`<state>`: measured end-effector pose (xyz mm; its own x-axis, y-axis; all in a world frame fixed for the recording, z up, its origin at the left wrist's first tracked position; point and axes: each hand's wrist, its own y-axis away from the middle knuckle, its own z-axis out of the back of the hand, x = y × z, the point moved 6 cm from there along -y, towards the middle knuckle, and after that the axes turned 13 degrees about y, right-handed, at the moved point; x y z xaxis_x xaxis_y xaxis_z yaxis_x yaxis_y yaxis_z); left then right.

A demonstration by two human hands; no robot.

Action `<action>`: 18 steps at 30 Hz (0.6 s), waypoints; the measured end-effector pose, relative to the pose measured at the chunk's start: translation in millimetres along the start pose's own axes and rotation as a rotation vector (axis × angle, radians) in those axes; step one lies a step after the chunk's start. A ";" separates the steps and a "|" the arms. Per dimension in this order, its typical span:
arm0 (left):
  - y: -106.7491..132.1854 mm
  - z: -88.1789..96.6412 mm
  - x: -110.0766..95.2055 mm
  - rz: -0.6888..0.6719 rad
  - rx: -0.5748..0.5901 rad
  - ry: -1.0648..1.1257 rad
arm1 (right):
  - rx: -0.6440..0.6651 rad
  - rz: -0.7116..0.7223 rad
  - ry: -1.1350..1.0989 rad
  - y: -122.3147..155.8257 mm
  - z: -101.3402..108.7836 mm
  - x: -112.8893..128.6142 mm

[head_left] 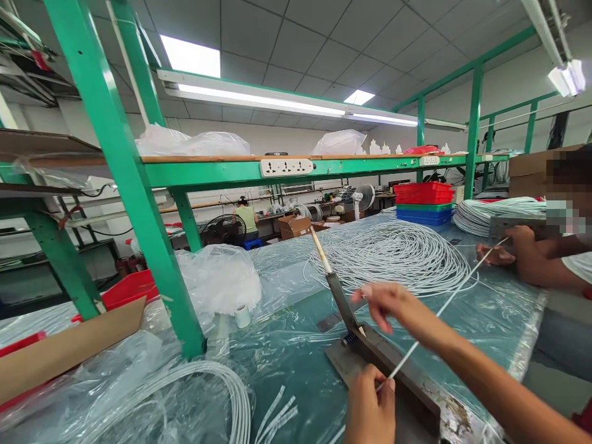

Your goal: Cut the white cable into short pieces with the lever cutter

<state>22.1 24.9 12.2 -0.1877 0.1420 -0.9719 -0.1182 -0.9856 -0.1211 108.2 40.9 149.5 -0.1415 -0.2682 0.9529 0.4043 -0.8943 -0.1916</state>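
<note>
Nearest the camera, at five o'clock, the left hand [370, 404] is seen with its thumb and fingers pinched together on a thin white cable [404, 359]. Toward two o'clock the cable is stretched in a straight line, hidden briefly behind the right forearm [485, 382], to a co-worker's hands [494, 254] at three o'clock. The right hand [393, 303], at four o'clock, is held just beside the raised handle [341, 302] of a metal lever tool [379, 353]; its fingers are apart, with nothing gripped. The tool is set on a green bench [277, 351]. Beyond it, between three and four o'clock, a wide coil [393, 253] of similar cable is spread, and short cable ends [283, 416] are seen at six o'clock. Should the handle be lowered with the left fingers this near the tool, they could be pinched. Should the far end be tugged, the cable could be dragged out of line through a loose pinch.
</note>
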 end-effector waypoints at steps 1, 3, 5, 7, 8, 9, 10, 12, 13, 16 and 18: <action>-0.1 -0.6 -0.5 -0.018 0.013 -0.005 | -0.106 0.012 0.039 -26.0 25.8 4.9; -1.6 -1.5 1.7 -0.028 0.037 -0.007 | -0.239 -0.062 0.211 -79.3 64.6 5.0; -4.6 -2.6 7.3 -0.023 0.045 0.001 | -0.193 -0.137 0.243 -127.4 78.9 -2.2; -8.3 -4.1 13.5 -0.024 0.039 0.007 | -0.092 -0.201 0.233 -162.4 76.1 -12.2; -10.2 -5.0 16.3 -0.024 0.031 0.007 | -0.043 -0.225 0.228 -174.4 71.1 -16.7; -11.9 -5.9 18.8 -0.023 0.025 0.004 | 0.002 -0.241 0.221 -183.4 64.9 -20.4; -13.3 -7.1 20.8 -0.022 0.024 -0.001 | 0.040 -0.252 0.213 -189.9 58.5 -23.1; -15.5 -9.4 22.4 -0.031 0.036 -0.022 | 0.085 -0.266 0.202 -197.5 48.2 -25.9; -16.3 -10.3 22.3 -0.039 0.046 -0.035 | 0.091 -0.272 0.199 -199.3 45.1 -26.1; -17.9 -10.8 19.9 -0.048 0.058 -0.055 | 0.077 -0.283 0.191 -197.8 44.2 -22.2; -18.6 -9.6 17.5 -0.030 0.042 -0.033 | 0.061 -0.284 0.179 -189.4 48.8 -15.2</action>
<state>30.3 44.9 -4.5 -0.2159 0.1747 -0.9606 -0.1651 -0.9762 -0.1404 77.8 231.8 182.8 -0.4105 -0.0750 0.9088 0.3787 -0.9206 0.0951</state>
